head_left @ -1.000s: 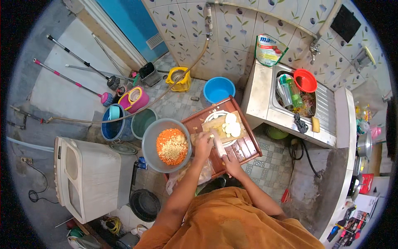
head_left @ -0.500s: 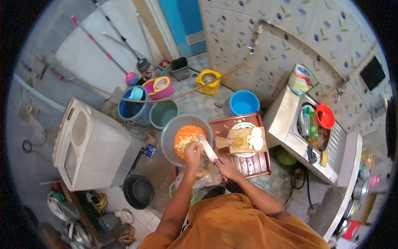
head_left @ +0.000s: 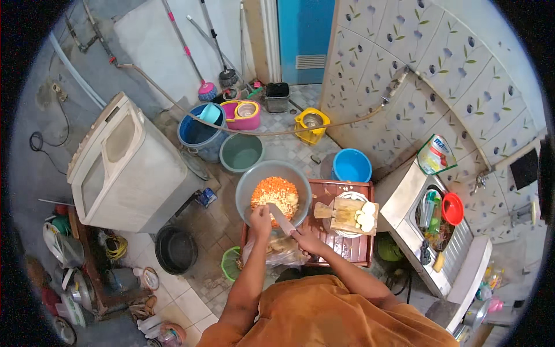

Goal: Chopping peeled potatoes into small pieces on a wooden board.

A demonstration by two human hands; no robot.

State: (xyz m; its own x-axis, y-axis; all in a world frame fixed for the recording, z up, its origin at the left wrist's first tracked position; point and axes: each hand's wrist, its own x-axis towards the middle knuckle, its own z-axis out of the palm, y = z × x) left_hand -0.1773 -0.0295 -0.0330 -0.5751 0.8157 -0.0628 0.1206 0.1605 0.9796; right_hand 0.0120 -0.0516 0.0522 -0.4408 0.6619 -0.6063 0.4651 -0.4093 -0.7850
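Note:
My right hand (head_left: 308,240) grips the handle of a wide-bladed knife (head_left: 280,218), its blade pointing far left over the basin's near rim. Beside the blade tip is my left hand (head_left: 261,221), its fingers pinched together; what they hold is hidden. Under the blade, the large grey basin (head_left: 244,188) contains finely chopped orange and pale pieces (head_left: 274,194). A clear plastic bag (head_left: 284,254) with pale contents lies below my hands. To the right, a wooden chopping board (head_left: 346,215) carries several pale, round pieces (head_left: 365,217) and rests on a white plate (head_left: 347,234).
Board and plate stand on a low red-brown wooden table (head_left: 361,254). A blue basin (head_left: 352,166) is behind it, a green basket (head_left: 230,264) and black tub (head_left: 176,250) at left. A sink (head_left: 435,231) is right; a white washing machine (head_left: 130,168) stands left.
The view has shifted, moving the whole scene in the picture. Relative to the grey basin, both hands and the knife have moved left and slightly nearer me. The right hand keeps its grip.

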